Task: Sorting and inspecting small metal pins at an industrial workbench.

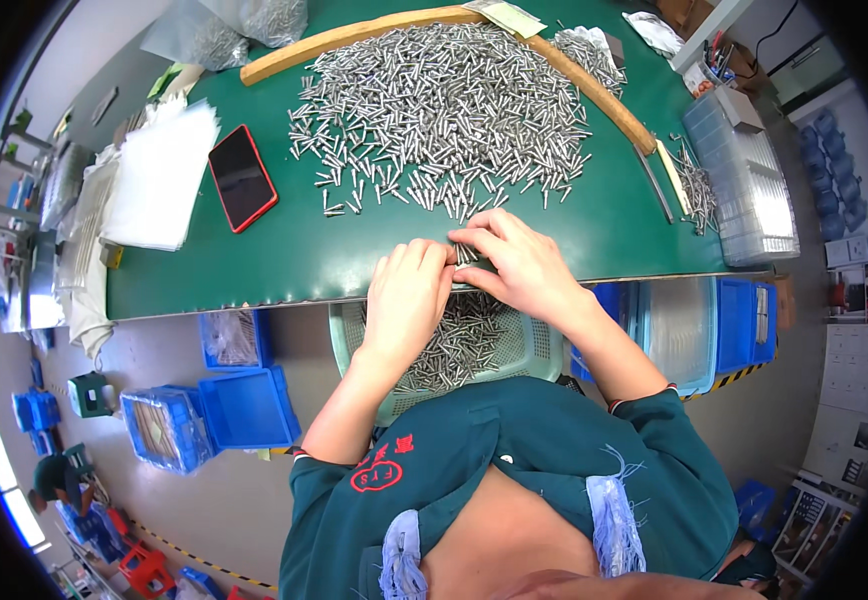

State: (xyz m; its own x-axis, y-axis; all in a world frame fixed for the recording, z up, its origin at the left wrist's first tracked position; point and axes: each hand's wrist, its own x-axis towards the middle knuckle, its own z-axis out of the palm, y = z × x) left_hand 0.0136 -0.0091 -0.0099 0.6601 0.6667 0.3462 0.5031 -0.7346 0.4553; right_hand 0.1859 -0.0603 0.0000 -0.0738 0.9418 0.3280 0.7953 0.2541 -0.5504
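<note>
Near the front edge of the green table [284,250], my two hands meet over a few small silver metal pins [465,250]. My left hand [406,295] is closed, its fingertips against the left side of these pins. From the right, my right hand [522,262] curls its thumb and fingers around them. Just beyond my fingers spreads a large heap of similar pins [444,110], with loose ones along its near side. Below the table edge, in front of my body, a pale green perforated basket [534,345] holds many more pins [454,345].
Wooden strips [354,35] border the heap at the back and right. A red-cased phone [243,180] and white sheets [159,180] lie to the left. Clear plastic boxes [744,180] stand at the right edge. Blue crates [249,408] sit below; another person [59,480] is far left.
</note>
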